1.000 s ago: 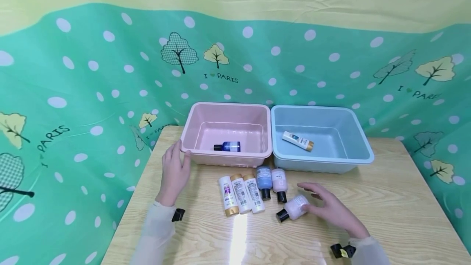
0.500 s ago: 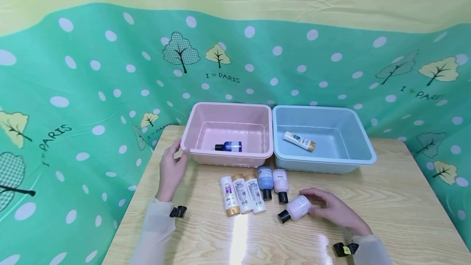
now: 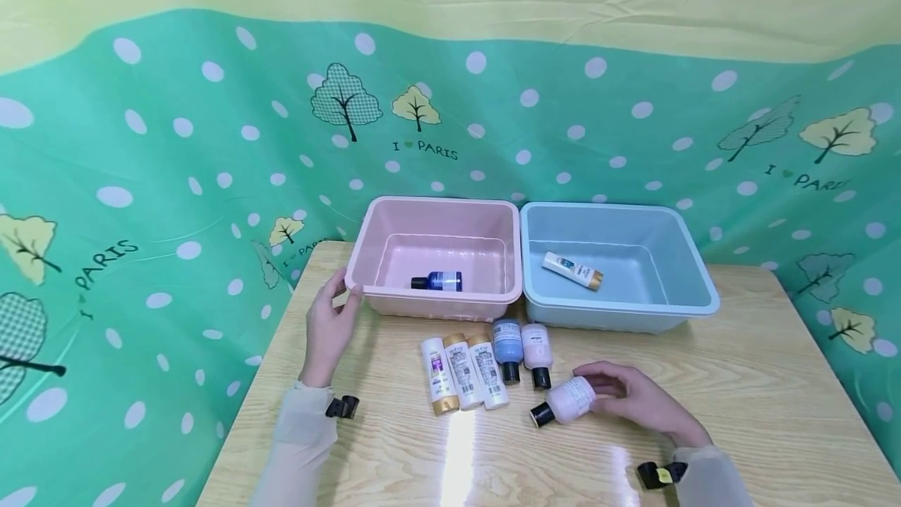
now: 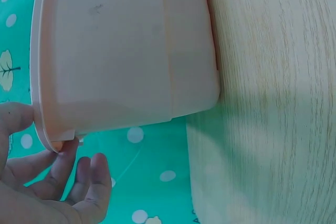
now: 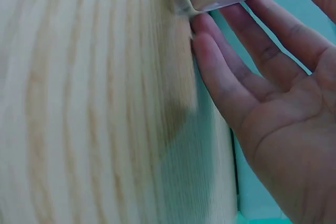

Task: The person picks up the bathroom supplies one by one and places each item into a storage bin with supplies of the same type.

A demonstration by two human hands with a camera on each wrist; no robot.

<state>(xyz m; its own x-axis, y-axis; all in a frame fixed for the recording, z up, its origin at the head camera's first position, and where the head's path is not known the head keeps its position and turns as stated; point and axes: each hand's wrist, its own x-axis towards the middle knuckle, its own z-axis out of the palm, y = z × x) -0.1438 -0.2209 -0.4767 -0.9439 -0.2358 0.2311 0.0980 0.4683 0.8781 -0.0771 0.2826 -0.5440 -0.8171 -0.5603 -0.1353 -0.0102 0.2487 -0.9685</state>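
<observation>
Two hands work far from me: the left hand (image 3: 331,331) pinches the rim of the pink bin (image 3: 429,304), and the right hand (image 3: 633,399) has just closed on the loose pink bottle (image 3: 572,399) lying on the table (image 3: 746,382), so I think that bottle is caught.

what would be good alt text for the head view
Person's right hand gripping a pale pink bottle at a wooden table, left hand holding the corner of a pink bin. A blue bin stands beside it, five more bottles lie in front, and a green patterned cloth hangs behind.
</observation>
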